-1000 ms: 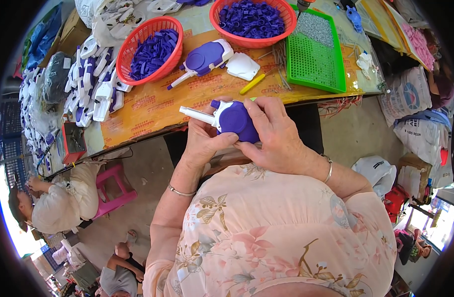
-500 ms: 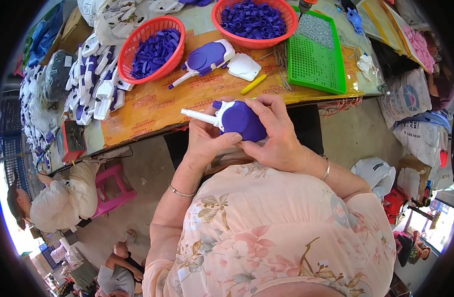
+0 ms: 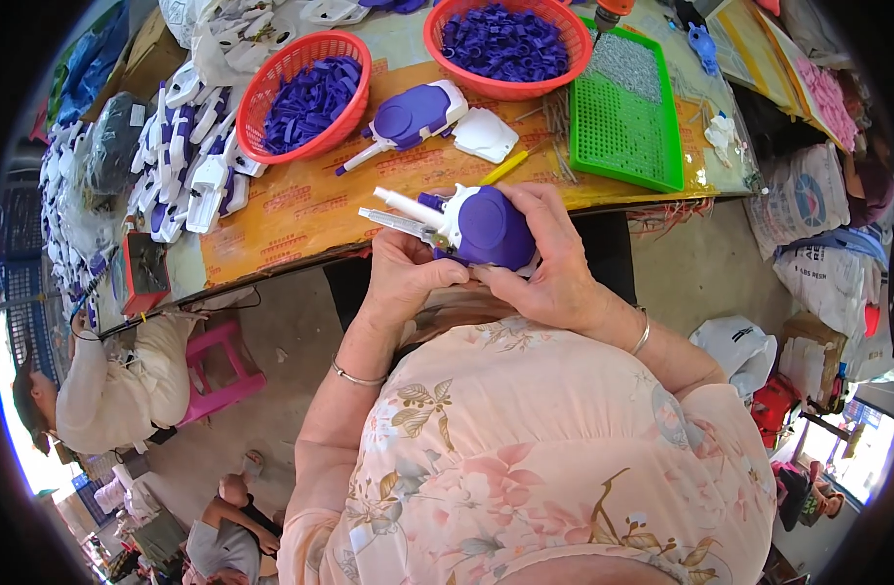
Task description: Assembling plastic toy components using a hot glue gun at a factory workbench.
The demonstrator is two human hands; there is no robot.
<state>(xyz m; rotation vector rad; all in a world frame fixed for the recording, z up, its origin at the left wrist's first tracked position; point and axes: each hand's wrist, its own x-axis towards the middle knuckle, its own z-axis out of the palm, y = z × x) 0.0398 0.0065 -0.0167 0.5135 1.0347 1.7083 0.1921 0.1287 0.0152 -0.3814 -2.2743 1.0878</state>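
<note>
Right hand point(image 3: 564, 268) grips a rounded purple device point(image 3: 494, 229), white stem point(image 3: 409, 206) protruding.

The person's left hand point(image 3: 406, 271) and right hand point(image 3: 556, 261) grip a purple-and-white device point(image 3: 496, 229) near the counter point(image 3: 271, 224), which carries two red baskets point(image 3: 341, 132) of purple parts point(image 3: 313, 99) and a green tray point(image 3: 624, 174).

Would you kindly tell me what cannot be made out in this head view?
- Head view: grip of the left hand underneath, hidden by the purple device.
- Head view: top of orange tool, cut off by upper edge.
- Head view: floor of left basket, covered by purple parts.
</note>
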